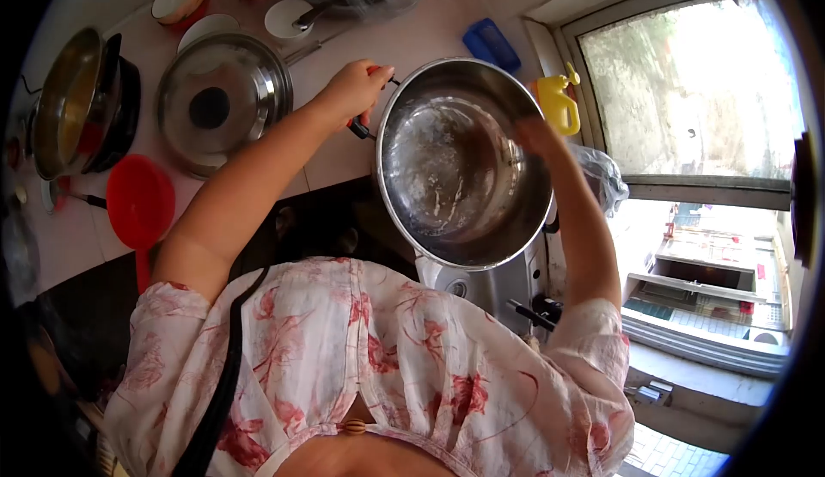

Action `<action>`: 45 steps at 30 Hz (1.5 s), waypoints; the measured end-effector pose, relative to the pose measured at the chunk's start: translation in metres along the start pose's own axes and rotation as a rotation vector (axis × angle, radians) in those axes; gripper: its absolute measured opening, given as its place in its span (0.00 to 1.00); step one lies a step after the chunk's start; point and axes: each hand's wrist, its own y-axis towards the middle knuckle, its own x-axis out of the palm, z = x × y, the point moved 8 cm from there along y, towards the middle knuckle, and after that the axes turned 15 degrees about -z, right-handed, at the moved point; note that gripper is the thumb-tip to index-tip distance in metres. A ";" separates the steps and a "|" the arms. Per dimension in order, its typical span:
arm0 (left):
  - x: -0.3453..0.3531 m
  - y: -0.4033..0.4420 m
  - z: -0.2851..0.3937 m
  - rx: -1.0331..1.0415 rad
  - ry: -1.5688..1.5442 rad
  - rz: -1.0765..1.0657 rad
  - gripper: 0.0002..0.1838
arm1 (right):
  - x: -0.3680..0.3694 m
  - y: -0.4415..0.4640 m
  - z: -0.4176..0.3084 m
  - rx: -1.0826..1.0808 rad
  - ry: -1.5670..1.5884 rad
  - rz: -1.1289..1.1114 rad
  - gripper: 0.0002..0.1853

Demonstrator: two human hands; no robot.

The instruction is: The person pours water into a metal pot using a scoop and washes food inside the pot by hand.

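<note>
Close in, past the shirt (361, 348), the pot (438, 168) is held up over the edge between counter and sink (507, 288), its mouth tipped back toward the wearer so that the wet inside shows. It lies between the hands, just to the right of the left hand (351, 92), which is clenched round a looped handle (359, 128) on the pot's far left side. The right hand (537, 136) comes across the opposite side of the rim and is against or just over the inner wall (it is blurred, so I can't tell whether the fingers grasp anything). The mouth is round and gives no long axis; the line to go by is that of the handles, from the gripped one, far left, down toward the near right, where a dark bit by the right forearm is probably its mate. Each hand is about as near to the pot as the other.

Farther off, a yellow jug (559, 106) stands just beyond the right hand, with a blue box (491, 45) beyond the rim. Well to the left lie a lid (258, 86) and a red scoop (140, 202); the window (687, 73) is off right.
</note>
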 end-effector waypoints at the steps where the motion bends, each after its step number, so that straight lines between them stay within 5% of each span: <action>1: -0.001 -0.001 -0.002 0.000 -0.009 0.004 0.18 | 0.018 0.006 0.039 -0.024 -0.315 -0.009 0.13; 2: -0.001 -0.001 -0.002 0.002 -0.022 0.002 0.18 | 0.067 -0.036 0.036 0.264 -0.173 -0.091 0.15; 3: -0.001 -0.002 -0.002 0.003 -0.029 -0.001 0.18 | 0.121 -0.084 -0.006 0.438 0.428 -0.221 0.16; 4: -0.001 -0.002 -0.004 -0.001 -0.024 -0.002 0.18 | 0.158 -0.094 -0.043 0.298 0.434 -0.459 0.19; 7: 0.000 -0.002 -0.002 0.024 -0.011 0.015 0.19 | 0.215 -0.064 -0.145 -0.169 0.420 -0.652 0.17; 8: -0.001 -0.004 -0.001 0.011 -0.008 0.032 0.19 | 0.210 -0.050 -0.184 -0.396 0.227 -0.496 0.15; 10: 0.001 -0.003 -0.001 -0.006 -0.001 0.035 0.19 | 0.178 -0.049 -0.253 -0.937 -0.511 0.242 0.06; 11: 0.000 -0.002 -0.001 -0.009 0.023 0.024 0.19 | 0.163 -0.062 -0.280 -1.010 -0.793 0.272 0.06; 12: -0.002 -0.002 -0.002 -0.014 0.045 0.016 0.19 | 0.144 -0.041 -0.278 -0.714 -1.081 0.177 0.06; 14: -0.002 -0.001 -0.006 -0.035 0.043 0.014 0.19 | 0.067 -0.057 -0.246 -0.681 -0.945 0.388 0.12; 16: -0.003 -0.003 -0.007 -0.021 -0.013 0.012 0.19 | 0.032 -0.094 -0.186 -0.738 -1.408 0.386 0.17; 17: -0.002 -0.004 -0.007 0.009 -0.083 -0.002 0.18 | 0.022 -0.112 -0.140 -0.604 -1.624 0.208 0.20; 20: -0.001 -0.002 -0.011 0.071 -0.235 -0.023 0.17 | 0.051 -0.185 -0.071 -0.187 -1.293 -0.015 0.31; 22: 0.001 -0.002 -0.015 0.056 -0.270 -0.009 0.18 | 0.117 -0.216 -0.083 -0.153 -1.141 -0.185 0.32; 23: 0.000 -0.003 -0.015 0.058 -0.296 0.011 0.18 | 0.152 -0.219 -0.106 -0.036 -0.988 -0.450 0.30; 26: -0.001 -0.004 -0.016 0.061 -0.316 0.037 0.18 | 0.226 -0.203 -0.190 -0.253 -0.260 -0.552 0.36; 29: -0.002 -0.002 -0.014 0.051 -0.310 0.048 0.18 | 0.220 -0.095 -0.267 -0.458 0.177 -0.131 0.37; 33: -0.004 -0.002 -0.011 0.095 -0.248 0.006 0.18 | 0.191 -0.113 -0.288 -0.695 0.309 0.094 0.37; 35: -0.005 -0.001 -0.011 0.092 -0.241 0.005 0.18 | 0.232 -0.141 -0.223 -0.450 0.156 -0.524 0.36; 37: -0.002 -0.002 -0.012 0.082 -0.226 -0.007 0.18 | 0.238 -0.160 -0.150 -0.391 0.062 -0.624 0.31; 39: -0.001 -0.002 -0.012 0.065 -0.218 -0.011 0.18 | 0.200 -0.150 -0.104 -0.091 -0.206 -0.603 0.22; 41: 0.000 0.000 -0.008 0.057 -0.194 -0.029 0.18 | 0.141 -0.116 -0.079 -0.059 -0.250 0.028 0.13; 42: -0.001 0.000 -0.010 0.039 -0.197 -0.029 0.18 | 0.127 -0.102 -0.074 0.111 -0.099 0.087 0.13; 45: 0.000 0.000 -0.010 -0.004 -0.177 -0.025 0.18 | 0.181 -0.058 -0.102 0.103 0.856 -0.137 0.13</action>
